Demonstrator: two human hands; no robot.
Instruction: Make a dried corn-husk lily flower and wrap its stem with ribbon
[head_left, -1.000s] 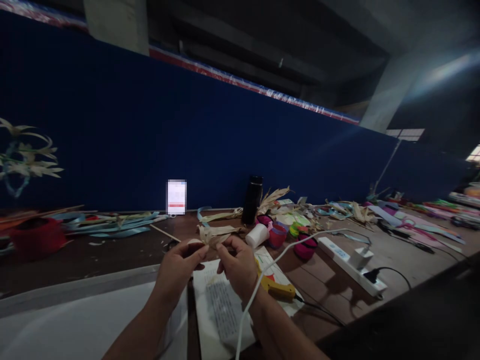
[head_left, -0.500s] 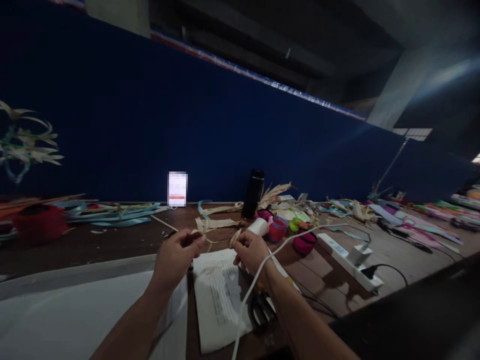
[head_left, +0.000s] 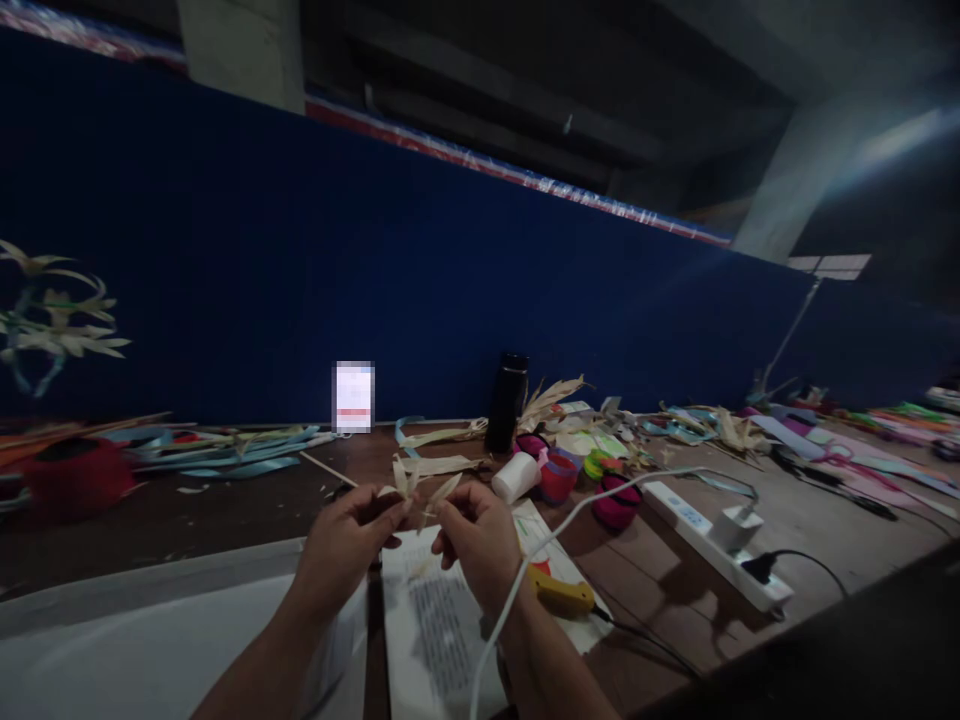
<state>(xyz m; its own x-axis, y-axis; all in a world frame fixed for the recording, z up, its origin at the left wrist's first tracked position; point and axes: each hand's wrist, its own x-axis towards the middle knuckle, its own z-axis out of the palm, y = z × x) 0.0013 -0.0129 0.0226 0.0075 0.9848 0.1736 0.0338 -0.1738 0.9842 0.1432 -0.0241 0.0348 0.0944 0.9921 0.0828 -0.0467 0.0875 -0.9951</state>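
My left hand [head_left: 352,535] pinches a pale, dried-leaf piece [head_left: 407,478] whose tips stick up above the fingers. Close beside it on the right, my right hand [head_left: 476,530] is closed on a pale leaf strip [head_left: 444,492]. Both hands are held above an open book [head_left: 439,620] with printed text. More pale leaf strips [head_left: 442,465] lie on the table just beyond the fingers. To the right of my right hand is a white roll [head_left: 516,478]. A yellow-handled tool [head_left: 561,592] with a black cord lies by my right forearm.
A black bottle [head_left: 508,402] stands against the blue partition [head_left: 225,250]. Further right are small colored cups [head_left: 559,474] and a white power strip [head_left: 712,550]. A white cable [head_left: 555,525] crosses over my right wrist. Blue ribbons [head_left: 255,450] lie at left, near a red container [head_left: 79,480].
My right hand has moved left, closer to my left hand, bringing its leaf strip near the other piece. The yellow tool shows more fully, and the view has tilted slightly upward.
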